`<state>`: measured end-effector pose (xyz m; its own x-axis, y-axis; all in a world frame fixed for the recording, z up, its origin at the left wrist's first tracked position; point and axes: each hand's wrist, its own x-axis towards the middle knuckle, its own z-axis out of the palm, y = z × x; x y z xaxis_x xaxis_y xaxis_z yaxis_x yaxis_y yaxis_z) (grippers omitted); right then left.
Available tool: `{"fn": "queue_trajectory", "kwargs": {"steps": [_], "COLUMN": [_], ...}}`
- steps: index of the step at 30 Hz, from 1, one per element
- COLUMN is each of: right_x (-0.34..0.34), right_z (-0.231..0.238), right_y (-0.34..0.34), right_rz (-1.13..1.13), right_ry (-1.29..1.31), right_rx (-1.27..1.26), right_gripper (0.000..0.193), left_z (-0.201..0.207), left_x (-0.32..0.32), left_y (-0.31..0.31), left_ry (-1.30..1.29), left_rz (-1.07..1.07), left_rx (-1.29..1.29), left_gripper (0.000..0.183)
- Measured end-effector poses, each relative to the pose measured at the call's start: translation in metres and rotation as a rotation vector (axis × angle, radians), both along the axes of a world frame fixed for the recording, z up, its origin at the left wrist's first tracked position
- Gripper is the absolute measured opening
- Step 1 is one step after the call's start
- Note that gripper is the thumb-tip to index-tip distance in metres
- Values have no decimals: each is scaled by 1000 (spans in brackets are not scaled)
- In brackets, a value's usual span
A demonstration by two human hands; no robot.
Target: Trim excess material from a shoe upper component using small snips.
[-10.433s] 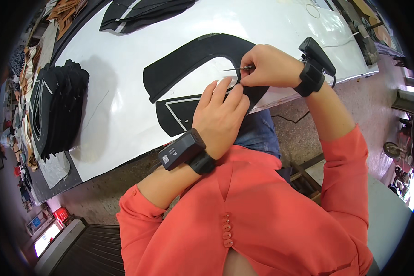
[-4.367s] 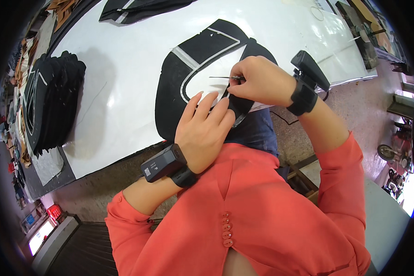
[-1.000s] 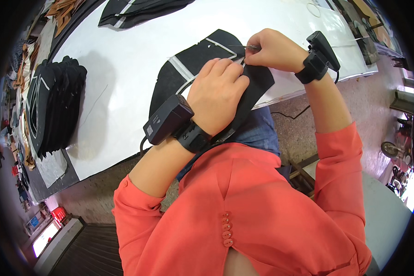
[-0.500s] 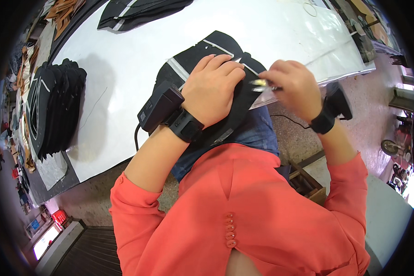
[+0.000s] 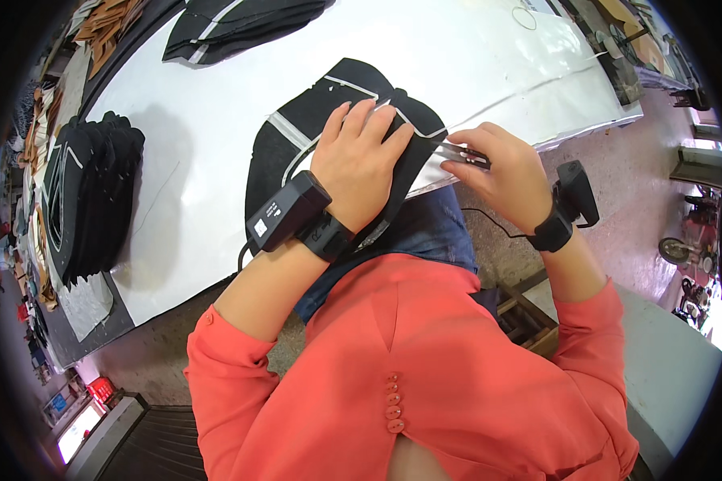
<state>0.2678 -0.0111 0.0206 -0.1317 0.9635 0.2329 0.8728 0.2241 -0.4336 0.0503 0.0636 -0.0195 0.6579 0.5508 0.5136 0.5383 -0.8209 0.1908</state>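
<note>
A black, curved cut piece (image 5: 277,160) with white strips lies on the white-covered table, partly over its near edge. My left hand (image 5: 357,168) rests flat on it, fingers spread, hiding its middle. To the right, my right hand (image 5: 509,176) grips a pair of small dark snips (image 5: 469,157) between thumb and fingers. Their tips point left, close to the right edge of the black piece, where a thin white strip runs. Whether the blades touch that strip I cannot tell.
A thick stack of similar black pieces (image 5: 96,200) stands at the left on the white table cover (image 5: 180,264). Another black pile (image 5: 241,28) lies at the far side. A thread loop (image 5: 524,18) sits at the far right. Below the table is a wooden compartmented box (image 5: 529,321).
The black piece and my left hand have shifted slightly left. My right hand has moved a little down, and the snips, blurred before, now show clearly beside the piece's edge.
</note>
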Motion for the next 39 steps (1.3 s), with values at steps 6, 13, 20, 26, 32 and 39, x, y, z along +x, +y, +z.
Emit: {"fn": "queue_trajectory", "kwargs": {"steps": [6, 13, 20, 26, 32, 39], "right_x": [-6, -11, -8, 0, -6, -18], "right_z": [-5, -19, -21, -17, -1, 5], "right_y": [0, 8, 13, 15, 25, 26], "right_rz": [-211, -237, -226, -252, -203, 181], "right_ry": [29, 40, 73, 310, 464, 313], "right_rx": [-187, -70, -94, -123, -105, -270], "right_gripper": [35, 36, 34, 33, 30, 24], "left_z": [2, 3, 7, 20, 26, 66], "left_x": [0, -1, -3, 0, -13, -109], "left_y": [4, 4, 6, -8, -18, -19], "left_ry": [-12, 28, 74, 235, 244, 32], "left_rz": [-26, -44, -51, -54, -46, 242], "left_rx": [-19, -36, -73, -124, -174, -634], "left_gripper": [43, 43, 40, 40, 53, 30]}}
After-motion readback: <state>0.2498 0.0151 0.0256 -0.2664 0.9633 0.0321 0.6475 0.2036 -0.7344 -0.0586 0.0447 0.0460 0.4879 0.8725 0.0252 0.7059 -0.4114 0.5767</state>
